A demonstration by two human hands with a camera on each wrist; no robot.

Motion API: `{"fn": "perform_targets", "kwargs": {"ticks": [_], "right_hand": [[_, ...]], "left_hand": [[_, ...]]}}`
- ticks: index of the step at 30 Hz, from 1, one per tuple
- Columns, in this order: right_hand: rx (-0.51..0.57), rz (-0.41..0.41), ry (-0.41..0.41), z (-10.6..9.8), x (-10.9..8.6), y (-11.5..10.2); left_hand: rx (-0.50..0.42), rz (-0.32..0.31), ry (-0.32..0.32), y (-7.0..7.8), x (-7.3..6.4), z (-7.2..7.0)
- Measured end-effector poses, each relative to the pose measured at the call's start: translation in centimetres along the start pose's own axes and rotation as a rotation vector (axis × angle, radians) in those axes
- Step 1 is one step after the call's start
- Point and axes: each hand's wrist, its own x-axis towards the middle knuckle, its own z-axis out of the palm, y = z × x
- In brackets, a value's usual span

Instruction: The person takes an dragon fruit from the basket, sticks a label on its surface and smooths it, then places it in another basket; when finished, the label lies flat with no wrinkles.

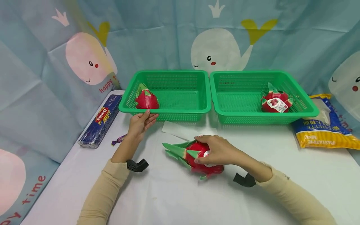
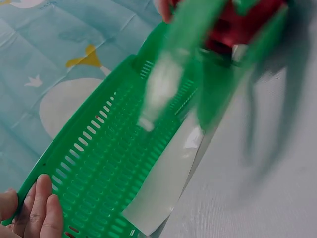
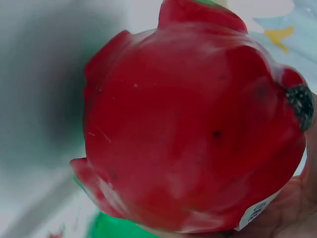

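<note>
My right hand point(image 1: 217, 150) grips a large red dragon fruit point(image 1: 197, 164) with long green leaf tips, over the front middle of the table. Its red body fills the right wrist view, where a white sticker point(image 3: 257, 210) shows at the lower edge; its leaves are blurred in the left wrist view. At the front rim of the left green basket point(image 1: 180, 111), my left hand point(image 1: 140, 123) pinches the edge between thumb and fingers. Inside that basket, by its left end, lies another dragon fruit point(image 1: 147, 99). A labelled dragon fruit point(image 1: 274, 101) sits in the right green basket point(image 1: 264, 115).
A white strip point(image 1: 187, 129) lies before the left basket. To the left are a blue Barilla spaghetti package point(image 1: 102, 117) and a purple-wrapped candy point(image 1: 119, 139). A blue and yellow pasta bag point(image 1: 323, 128) lies beside the right basket. Behind both baskets hangs a patterned curtain point(image 1: 168, 40).
</note>
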Motion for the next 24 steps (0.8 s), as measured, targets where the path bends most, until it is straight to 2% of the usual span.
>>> {"fn": "perform_targets", "kwargs": {"ticks": [3, 7, 12, 16, 20, 24], "right_hand": [[0.077, 0.025, 0.034, -1.4, -0.2, 0.6], [0.175, 0.056, 0.127, -4.6, -0.4, 1.6], [0.225, 0.164, 0.299, -9.2, -0.3, 3.3], [0.275, 0.253, 0.47, -12.1, 0.3, 5.7], [0.322, 0.338, 0.594, -13.8, 1.4, 9.0], [0.298, 0.441, 0.615, -14.1, 2.3, 12.2]], "left_hand": [[0.005, 0.012, -0.007, -0.1, 0.0, 0.0], [-0.001, 0.02, -0.011, -0.2, 0.1, 0.0], [0.005, 0.012, 0.001, -0.3, 0.1, 0.1], [0.014, 0.01, 0.012, -0.3, 0.2, 0.2], [0.027, 0.019, 0.014, -0.5, 0.2, 0.1], [0.026, 0.042, 0.007, -0.7, 0.3, -0.1]]}}
